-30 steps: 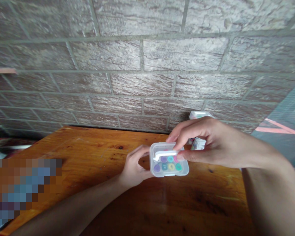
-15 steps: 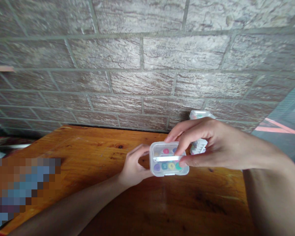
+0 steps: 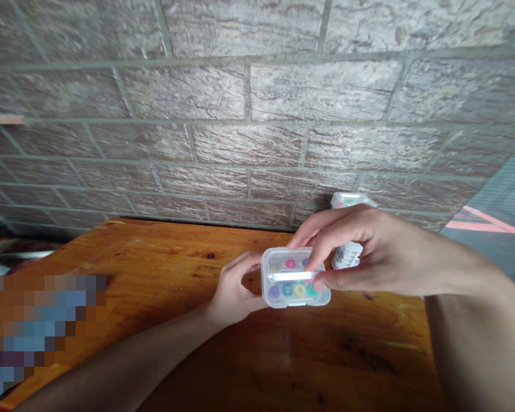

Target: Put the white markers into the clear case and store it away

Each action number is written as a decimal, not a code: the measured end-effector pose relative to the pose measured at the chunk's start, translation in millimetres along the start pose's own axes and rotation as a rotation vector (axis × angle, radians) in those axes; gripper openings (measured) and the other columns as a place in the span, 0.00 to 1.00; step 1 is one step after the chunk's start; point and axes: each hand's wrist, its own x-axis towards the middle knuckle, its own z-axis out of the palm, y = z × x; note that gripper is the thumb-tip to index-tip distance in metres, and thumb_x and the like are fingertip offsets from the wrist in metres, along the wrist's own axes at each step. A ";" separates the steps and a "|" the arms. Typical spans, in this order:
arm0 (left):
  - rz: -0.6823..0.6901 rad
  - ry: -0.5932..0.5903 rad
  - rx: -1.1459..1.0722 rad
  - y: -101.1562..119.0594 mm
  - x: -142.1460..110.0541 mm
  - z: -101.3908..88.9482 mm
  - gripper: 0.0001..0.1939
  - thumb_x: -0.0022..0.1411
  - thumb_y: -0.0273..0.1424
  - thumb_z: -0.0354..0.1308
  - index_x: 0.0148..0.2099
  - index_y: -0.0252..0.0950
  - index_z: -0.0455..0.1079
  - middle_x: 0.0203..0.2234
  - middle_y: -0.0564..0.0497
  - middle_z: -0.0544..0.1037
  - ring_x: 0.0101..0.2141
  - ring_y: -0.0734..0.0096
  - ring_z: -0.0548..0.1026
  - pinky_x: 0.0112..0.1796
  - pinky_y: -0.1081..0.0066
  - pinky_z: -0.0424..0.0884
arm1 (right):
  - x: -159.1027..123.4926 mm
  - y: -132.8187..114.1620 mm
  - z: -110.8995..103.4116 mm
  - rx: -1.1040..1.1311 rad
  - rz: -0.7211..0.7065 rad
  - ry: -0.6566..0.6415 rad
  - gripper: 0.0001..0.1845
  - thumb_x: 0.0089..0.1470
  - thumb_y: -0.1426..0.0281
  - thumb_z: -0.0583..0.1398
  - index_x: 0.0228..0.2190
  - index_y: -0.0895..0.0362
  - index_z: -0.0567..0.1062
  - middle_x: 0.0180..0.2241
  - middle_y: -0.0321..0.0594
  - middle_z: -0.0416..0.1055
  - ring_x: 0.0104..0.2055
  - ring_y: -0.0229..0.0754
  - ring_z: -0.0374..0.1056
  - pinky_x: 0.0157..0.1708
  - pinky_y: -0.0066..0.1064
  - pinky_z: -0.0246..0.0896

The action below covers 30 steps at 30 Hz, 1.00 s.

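Observation:
A small see-through plastic case (image 3: 298, 298) with a white carrying handle (image 3: 289, 276) faces me above the tabletop. Several round coloured ends, red, blue, purple, teal, yellow and green, show through it; they look like marker caps. My left hand (image 3: 234, 292) clasps the left side, fingers at the top edge and thumb at the bottom. My right hand (image 3: 360, 249) reaches over from the right, its thumb and index finger pinched at the handle's right end, with other fingers at the far edge. Part of the case is hidden under those fingers.
Behind my right hand, a second clear container (image 3: 347, 198) and a white ribbed object (image 3: 347, 256) are partly covered. The wooden table (image 3: 154, 257) meets a grey brick wall (image 3: 249, 143). A pixelated patch covers the lower left.

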 end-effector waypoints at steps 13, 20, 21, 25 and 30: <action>0.039 -0.011 -0.001 2.9 1.6 0.1 0.27 0.51 0.38 0.78 0.52 0.38 0.78 0.44 0.46 0.83 0.42 0.57 0.82 0.43 0.63 0.77 | 2.4 11.2 0.7 0.050 0.073 0.053 0.08 0.58 0.68 0.71 0.40 0.56 0.86 0.43 0.44 0.84 0.40 0.43 0.81 0.39 0.28 0.75; 0.098 0.003 0.026 5.5 1.6 1.1 0.26 0.50 0.36 0.79 0.51 0.39 0.78 0.40 0.49 0.83 0.38 0.62 0.81 0.41 0.66 0.76 | 4.8 20.1 3.1 0.130 0.150 0.087 0.15 0.57 0.63 0.71 0.42 0.59 0.84 0.37 0.42 0.85 0.34 0.40 0.81 0.34 0.27 0.77; 0.096 0.007 0.027 5.7 1.8 0.8 0.26 0.50 0.36 0.79 0.50 0.39 0.78 0.40 0.49 0.83 0.38 0.62 0.81 0.42 0.66 0.76 | 4.8 20.0 2.9 0.136 0.147 0.084 0.14 0.57 0.63 0.71 0.42 0.59 0.84 0.37 0.42 0.85 0.34 0.40 0.81 0.35 0.27 0.77; 0.097 0.023 0.032 5.1 2.3 -0.3 0.25 0.51 0.36 0.78 0.51 0.39 0.79 0.41 0.49 0.83 0.39 0.62 0.81 0.42 0.66 0.76 | 4.5 18.0 2.4 0.146 0.133 0.067 0.12 0.58 0.66 0.70 0.42 0.60 0.84 0.37 0.42 0.85 0.35 0.39 0.81 0.34 0.25 0.76; 0.107 0.029 0.037 3.5 1.6 -0.9 0.27 0.50 0.36 0.79 0.51 0.38 0.78 0.42 0.48 0.83 0.39 0.62 0.81 0.42 0.66 0.76 | 4.3 14.3 2.9 0.133 0.128 0.073 0.10 0.58 0.68 0.70 0.41 0.59 0.84 0.36 0.39 0.85 0.35 0.38 0.80 0.33 0.22 0.74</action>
